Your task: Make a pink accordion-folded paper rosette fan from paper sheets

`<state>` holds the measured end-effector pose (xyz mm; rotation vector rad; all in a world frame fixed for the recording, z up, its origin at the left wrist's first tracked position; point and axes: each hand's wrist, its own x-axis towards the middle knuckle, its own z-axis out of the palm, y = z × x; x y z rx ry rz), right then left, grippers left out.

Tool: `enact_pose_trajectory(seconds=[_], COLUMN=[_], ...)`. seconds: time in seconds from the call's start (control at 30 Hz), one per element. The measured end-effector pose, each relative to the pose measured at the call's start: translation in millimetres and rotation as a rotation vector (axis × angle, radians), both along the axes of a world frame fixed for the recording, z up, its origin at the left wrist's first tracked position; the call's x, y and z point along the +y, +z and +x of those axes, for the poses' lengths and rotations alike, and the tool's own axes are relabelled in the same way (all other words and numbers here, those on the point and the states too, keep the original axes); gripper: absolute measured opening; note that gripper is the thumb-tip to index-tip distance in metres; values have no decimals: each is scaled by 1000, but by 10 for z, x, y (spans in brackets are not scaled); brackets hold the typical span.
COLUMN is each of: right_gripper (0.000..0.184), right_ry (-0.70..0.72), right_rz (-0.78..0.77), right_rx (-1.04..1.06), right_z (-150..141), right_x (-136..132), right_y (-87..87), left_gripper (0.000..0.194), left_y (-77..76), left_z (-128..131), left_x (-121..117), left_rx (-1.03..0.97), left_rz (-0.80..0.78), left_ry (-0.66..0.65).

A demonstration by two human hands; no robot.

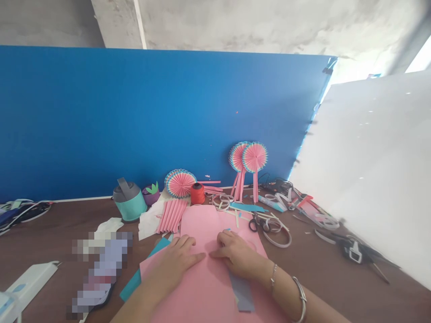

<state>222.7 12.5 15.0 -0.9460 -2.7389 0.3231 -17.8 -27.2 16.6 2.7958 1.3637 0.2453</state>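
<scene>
Sheets of pink paper (198,291) lie in front of me, with a narrower pink piece reaching toward the back. My left hand (182,255) rests flat on the paper, thumb and fingers apart. Opposite it, my right hand (232,253) has bent fingers, its thumb and fingertips together at the paper; what lies under them is partly hidden. A small blue bit shows behind its knuckles. Beneath the right wrist a grey strip (243,296) sticks out. Teal paper (133,285) shows under the pink sheets at the left.
Behind the paper are a pleated pink piece (171,216), a red thread spool (197,194), and pink paper rosettes (255,157). Scissors (253,224) and ribbon rolls (278,237) lie at right. A teal container (130,204) and a pixelated object (104,273) are at left.
</scene>
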Motion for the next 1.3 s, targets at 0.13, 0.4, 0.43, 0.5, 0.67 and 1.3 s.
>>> enact_pose_trajectory(seconds=[0.13,0.4,0.43,0.5,0.67,1.3], right_gripper=[33,38,40,44,37,12], right_ry=[-7,-48,-48,-59,-103,-75], right_rz=[5,-104,-135,-205,-314,60], right_rx=[-19,67,117,226,332,-33], right_z=[74,181,184,196,218,95], right_x=[0,52,68,98,135,17], right_y=[91,132,108,59,3,4], left_gripper=[48,43,43,41,42,31], left_y=[35,62,42,6,0,-80], left_z=[-48,-130,-136,-143,-132,-166], left_x=[8,24,28,35,42,63], left_rx=[-13,-72,-82,-98,-96,-309], left_rz=[-19,-78,-76,-73,-101,-98], left_ry=[17,89,91,98,105,200])
